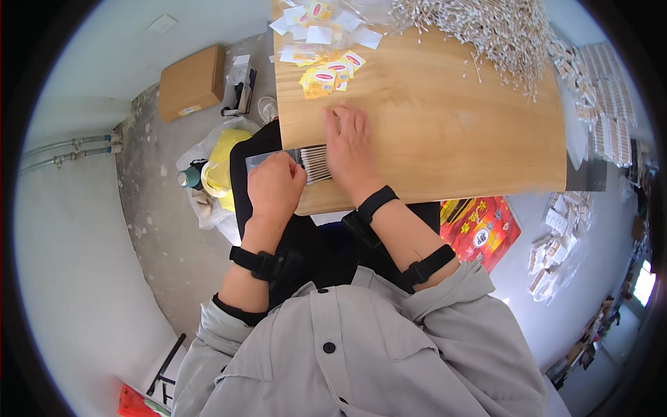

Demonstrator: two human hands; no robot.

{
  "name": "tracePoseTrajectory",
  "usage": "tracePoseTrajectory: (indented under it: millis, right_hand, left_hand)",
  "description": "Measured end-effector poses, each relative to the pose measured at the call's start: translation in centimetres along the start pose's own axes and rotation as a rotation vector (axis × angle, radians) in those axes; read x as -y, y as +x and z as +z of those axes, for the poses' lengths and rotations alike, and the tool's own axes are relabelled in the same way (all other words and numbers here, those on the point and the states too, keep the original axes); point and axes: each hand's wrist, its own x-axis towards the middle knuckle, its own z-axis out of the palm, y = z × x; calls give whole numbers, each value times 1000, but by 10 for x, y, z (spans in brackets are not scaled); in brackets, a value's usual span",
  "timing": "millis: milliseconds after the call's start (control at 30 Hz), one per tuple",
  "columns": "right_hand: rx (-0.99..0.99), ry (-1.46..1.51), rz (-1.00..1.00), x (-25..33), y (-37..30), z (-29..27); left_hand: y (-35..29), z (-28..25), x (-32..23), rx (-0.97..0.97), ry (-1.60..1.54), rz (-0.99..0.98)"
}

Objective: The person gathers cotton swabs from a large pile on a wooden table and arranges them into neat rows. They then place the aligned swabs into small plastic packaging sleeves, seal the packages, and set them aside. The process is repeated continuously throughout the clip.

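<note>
A row of white cotton swabs (315, 164) lies side by side at the table's near left edge, between my two hands. My left hand (274, 184) is closed in a fist at their left end, on a small clear plastic bag (260, 160) that sticks out past the table edge. The bag's mouth is hidden by the fist, so how far the swabs reach into it cannot be seen. My right hand (349, 149) lies palm down on the wood, fingers stretched forward, its side against the right end of the swabs.
Yellow and white printed cards (330, 75) lie beyond my hands on the wooden table (445, 132), with clear bags (347, 21) behind. A big heap of loose swabs (486, 35) covers the far right. Packed bundles (608, 104) stand past the right edge. A cardboard box (191, 83) is on the floor.
</note>
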Motion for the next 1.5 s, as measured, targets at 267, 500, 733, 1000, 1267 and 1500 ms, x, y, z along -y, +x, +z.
tracePoseTrajectory:
  millis: [267,500,733,1000,1267,1500]
  right_hand:
    - [-21,33,32,8,0,9]
    - [-15,34,10,3,-1,13]
    - [-40,40,-4,2,0,15]
    - [-37,-9,-57,1,1,9]
    - [-38,38,-29,-1,1,12]
    - [-64,36,-21,1,1,12]
  left_hand:
    - [-4,10,8,-132,87,121]
    - [-15,2,14,-57,-35,163]
    - [-26,8,24,-80,-170,168]
    - [-28,14,31,-117,-235,218]
    - [-25,8,29,-139,-164,376]
    - [-31,22,13,-248,-87,288]
